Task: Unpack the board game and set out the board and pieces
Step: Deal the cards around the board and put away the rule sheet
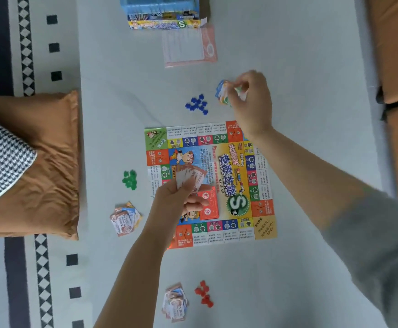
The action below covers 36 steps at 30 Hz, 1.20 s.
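Pale surface (288,67), patterned rug (27,268) at its left edge. Game board (228,166) flat, central. Beyond board: blue pieces (197,104), game box (162,15). Left of board: green pieces (129,179), brown cushion (41,166). Nearer than board: red pieces (204,294). Left hand (181,200) grips fanned notes (189,177) over board; right hand (250,100) pinches small cards (222,92) beyond it.

We see the scene under soft, even, cool daylight with only faint shadows and no harsh glare. The whole frame looks slightly hazy and washed out, and the print on the board (211,183) is smeared beyond reading. Wide-angle stretch bends the rug stripes (15,280) near the left edge.
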{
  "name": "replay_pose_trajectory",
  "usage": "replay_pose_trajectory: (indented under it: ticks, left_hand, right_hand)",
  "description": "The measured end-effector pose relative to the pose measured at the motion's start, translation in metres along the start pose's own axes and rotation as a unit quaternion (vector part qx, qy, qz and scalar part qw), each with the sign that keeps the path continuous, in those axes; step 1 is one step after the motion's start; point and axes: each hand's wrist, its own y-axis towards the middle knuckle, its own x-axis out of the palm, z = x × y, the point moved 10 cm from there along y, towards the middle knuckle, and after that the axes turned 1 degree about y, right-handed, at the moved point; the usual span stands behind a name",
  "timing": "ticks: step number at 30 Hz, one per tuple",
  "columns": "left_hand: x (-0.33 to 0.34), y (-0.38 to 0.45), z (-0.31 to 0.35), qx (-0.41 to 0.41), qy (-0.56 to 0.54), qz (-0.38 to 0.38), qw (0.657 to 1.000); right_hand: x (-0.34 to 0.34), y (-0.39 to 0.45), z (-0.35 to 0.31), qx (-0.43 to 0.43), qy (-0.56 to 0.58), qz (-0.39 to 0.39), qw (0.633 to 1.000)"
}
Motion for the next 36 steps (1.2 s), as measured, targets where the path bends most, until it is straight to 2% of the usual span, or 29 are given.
replay_pose_trajectory:
  ticks: [2, 5, 7, 11, 18, 23, 28, 31, 36]
  left_hand:
    - [-0.006, -0.009, -0.004, -0.003, -0.005, 0.008, 1.000]
    - [-0.013, -0.025, -0.016, -0.013, -0.015, 0.013, 1.000]
    - [-0.018, -0.035, -0.020, -0.009, -0.009, 0.010, 1.000]
    - [-0.035, -0.052, -0.031, -0.010, 0.003, 0.008, 1.000]
    - [-0.063, -0.083, -0.041, 0.011, -0.044, 0.001, 0.999]
    - [-0.099, -0.109, -0.058, 0.024, -0.037, 0.052, 0.998]
    - [-0.148, -0.130, -0.077, 0.043, -0.005, 0.134, 0.990]
    - [-0.177, -0.141, -0.091, 0.036, -0.011, 0.159, 0.987]
    - [-0.203, -0.151, -0.113, 0.008, -0.023, 0.147, 0.989]
  right_hand:
    - [-0.002, -0.047, -0.022, 0.027, 0.088, -0.077, 0.993]
    - [0.016, -0.125, -0.045, 0.068, 0.111, -0.270, 0.954]
    - [0.023, -0.159, -0.048, 0.083, 0.113, -0.314, 0.939]
    - [0.038, -0.191, -0.052, 0.112, 0.153, -0.354, 0.916]
    - [0.050, -0.222, -0.083, 0.086, 0.166, -0.350, 0.918]
    - [0.062, -0.256, -0.103, 0.085, 0.175, -0.362, 0.912]
    - [0.082, -0.273, -0.109, 0.052, 0.133, -0.301, 0.943]
    - [0.109, -0.275, -0.116, -0.002, 0.072, -0.282, 0.957]
    - [0.163, -0.261, -0.128, -0.090, -0.002, -0.264, 0.960]
